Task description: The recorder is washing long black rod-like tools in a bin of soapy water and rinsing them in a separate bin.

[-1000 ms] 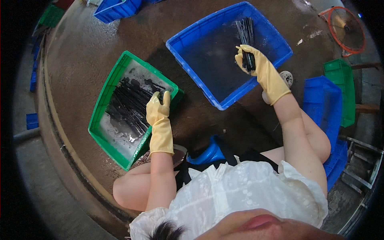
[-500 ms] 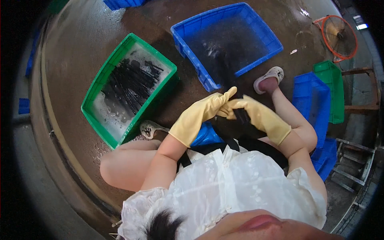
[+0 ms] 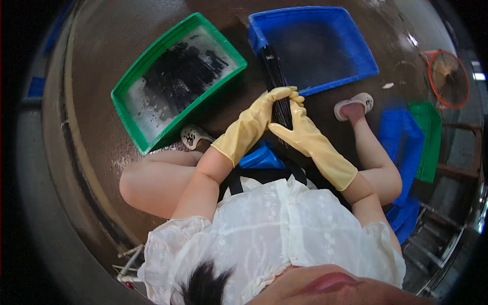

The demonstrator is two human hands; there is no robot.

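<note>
Both of my hands wear pale yellow rubber gloves. Between them is a bundle of long, thin black strips (image 3: pixel 274 68), slanting away from my lap over the near left corner of a water-filled blue tub (image 3: pixel 363 56). My left hand (image 3: pixel 269 108) curls around the bundle from the left, fingers over its top. From the right, my right hand (image 3: pixel 300 127) presses along it, thumb reaching across. To the left, a green tub (image 3: pixel 203 101) holds foamy water and more black strips (image 3: pixel 183 76).
Blue crates (image 3: pixel 401 147) and a green crate (image 3: pixel 428 145) stand at the right, near a metal frame (image 3: pixel 437 231). An orange-rimmed fan (image 3: pixel 448 79) is at the far right. The brown floor (image 3: pixel 96 101) looks wet. Between my legs is something blue (image 3: pixel 262 157).
The whole view has shifted. The bundle now lies over the blue tub's left edge, farther left than before. My right hand has gone from curled around it to flatter, its thumb extended.
</note>
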